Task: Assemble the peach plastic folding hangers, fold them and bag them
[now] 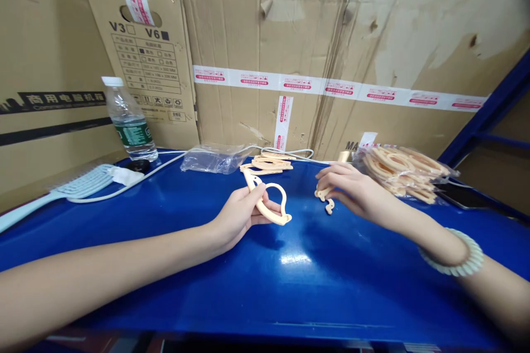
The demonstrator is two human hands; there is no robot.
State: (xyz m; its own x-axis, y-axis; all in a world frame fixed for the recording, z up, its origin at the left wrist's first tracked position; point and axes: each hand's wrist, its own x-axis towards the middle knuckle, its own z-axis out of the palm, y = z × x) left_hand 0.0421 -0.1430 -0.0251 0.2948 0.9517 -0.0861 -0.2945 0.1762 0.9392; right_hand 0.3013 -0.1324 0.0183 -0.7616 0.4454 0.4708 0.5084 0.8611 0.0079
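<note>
My left hand (242, 210) is closed around a beige plastic folding hanger part (268, 214), a curved frame with a rounded loop, and holds it above the blue table (232, 281). The thumb lies over its upper side. To the right, my right hand (348, 187) reaches down with bent fingers closed on a small beige hook-shaped piece (322, 194); the fingers partly hide it. Another small curved piece (329, 207) lies on the table just below these fingertips. Behind my left hand is a stack of similar beige hanger parts (271, 162).
Bagged beige parts (403, 168) are piled at the right, beside a dark flat device (466, 198). A clear plastic bag (213, 160), a white cable (165, 168), a water bottle (131, 121) and a light-blue hairbrush (78, 185) are at the left. Cardboard (256, 22) stands behind.
</note>
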